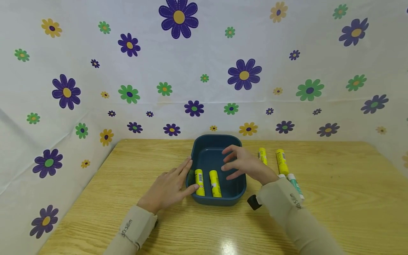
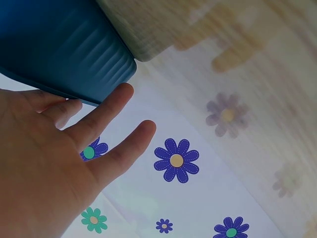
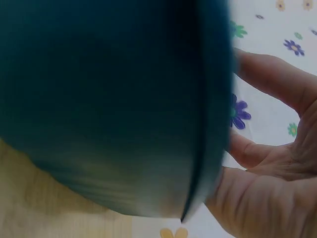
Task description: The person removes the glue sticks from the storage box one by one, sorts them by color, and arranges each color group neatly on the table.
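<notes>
A dark blue plastic bin (image 1: 218, 201) stands on the wooden table, holding two yellow glue sticks, one at its left (image 1: 199, 182) and one beside it (image 1: 215, 184). My left hand (image 1: 169, 187) lies along the bin's left rim with fingers extended; its thumb overlaps the left glue stick in the head view. Over the bin's right side, my right hand (image 1: 246, 163) has its fingers spread and nothing between them. In the right wrist view, the bin's wall (image 3: 114, 114) hides part of those fingers.
Right of the bin lie two more yellow glue sticks, one nearer (image 1: 262, 156) and one farther right (image 1: 282, 161). A teal-and-white glue stick (image 1: 295, 186) lies in front of them, with another white end (image 1: 281, 176) partly behind my sleeve. A flowered cloth (image 1: 204, 63) hangs behind the table.
</notes>
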A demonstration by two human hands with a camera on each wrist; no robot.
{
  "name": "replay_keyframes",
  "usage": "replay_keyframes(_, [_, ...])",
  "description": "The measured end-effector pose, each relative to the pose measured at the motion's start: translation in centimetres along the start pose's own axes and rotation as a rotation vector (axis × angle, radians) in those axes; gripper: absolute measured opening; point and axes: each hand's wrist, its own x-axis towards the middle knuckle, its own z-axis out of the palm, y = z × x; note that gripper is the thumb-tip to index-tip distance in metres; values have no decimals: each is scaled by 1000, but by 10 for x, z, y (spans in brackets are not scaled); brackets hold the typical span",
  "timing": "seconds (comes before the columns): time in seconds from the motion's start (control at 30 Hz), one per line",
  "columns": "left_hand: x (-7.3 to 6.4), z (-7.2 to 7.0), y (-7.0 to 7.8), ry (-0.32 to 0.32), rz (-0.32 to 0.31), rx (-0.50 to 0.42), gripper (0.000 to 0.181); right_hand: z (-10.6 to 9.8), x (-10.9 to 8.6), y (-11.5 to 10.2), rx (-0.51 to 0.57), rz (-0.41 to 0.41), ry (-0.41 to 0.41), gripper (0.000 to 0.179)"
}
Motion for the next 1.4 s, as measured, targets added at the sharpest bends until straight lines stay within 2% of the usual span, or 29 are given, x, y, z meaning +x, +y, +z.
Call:
replay_keyframes(0.47, [0,0,1,-4,-4,-7,85,26,6,4,-123,82,-23,61])
replay_keyframes(0.83, [0,-1,1,-11,-8,-8,84,36,10,7,-192,148,-27,62])
replay_keyframes(1.4, [1,0,0,-7,7,11,84,51,16,16,-274,141,-35,69])
